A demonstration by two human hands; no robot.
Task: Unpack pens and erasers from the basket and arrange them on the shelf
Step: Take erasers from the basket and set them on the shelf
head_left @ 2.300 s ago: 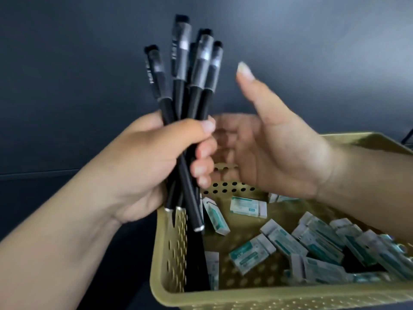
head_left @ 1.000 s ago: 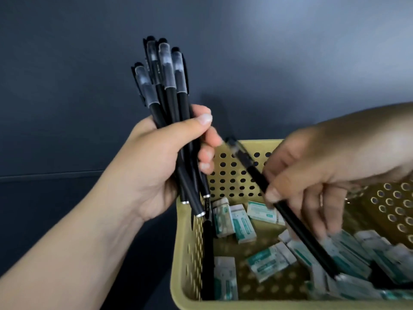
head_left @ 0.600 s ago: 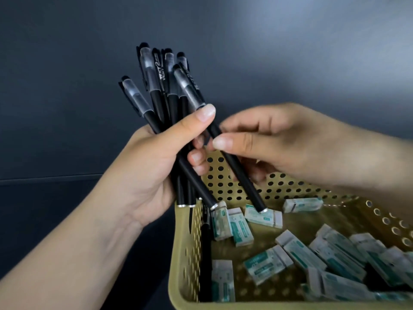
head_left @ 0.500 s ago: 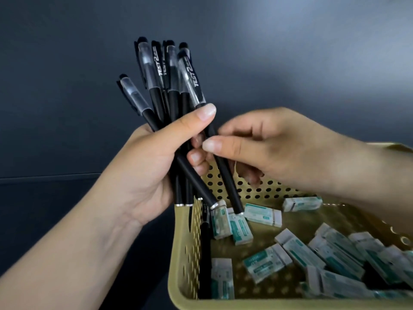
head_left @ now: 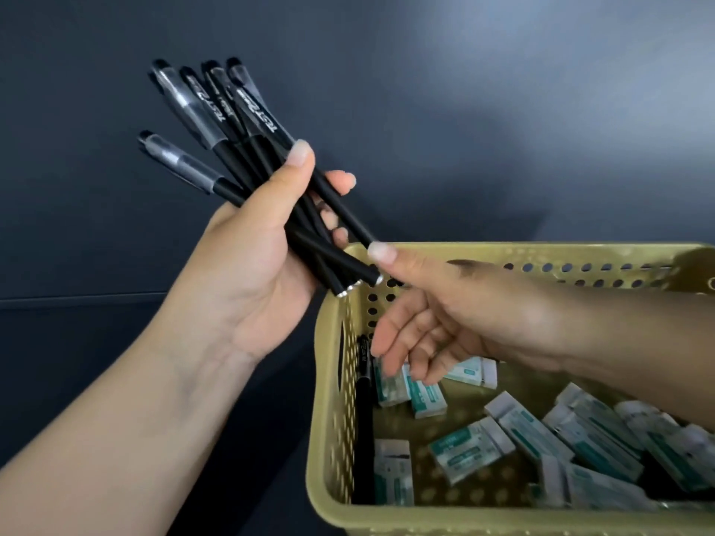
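My left hand (head_left: 251, 265) grips a bundle of several black pens (head_left: 232, 121) with clear caps, tilted up and to the left above the basket's left rim. My right hand (head_left: 445, 323) reaches down into the olive perforated basket (head_left: 332, 400), fingers relaxed and spread, holding nothing, fingertips just above two erasers (head_left: 410, 388). One black pen (head_left: 363, 412) lies along the basket's left inner wall. Several white-and-teal wrapped erasers (head_left: 472, 450) lie scattered over the basket floor.
A dark grey wall or panel (head_left: 464, 110) fills the background, with a horizontal ledge line (head_left: 77, 299) at the left. The basket's far wall (head_left: 580, 265) has rows of round holes and a handle cut-out at the right.
My right hand let go of the pen it added to the bundle and dropped back into the basket. My left hand tilted the bundle further left.
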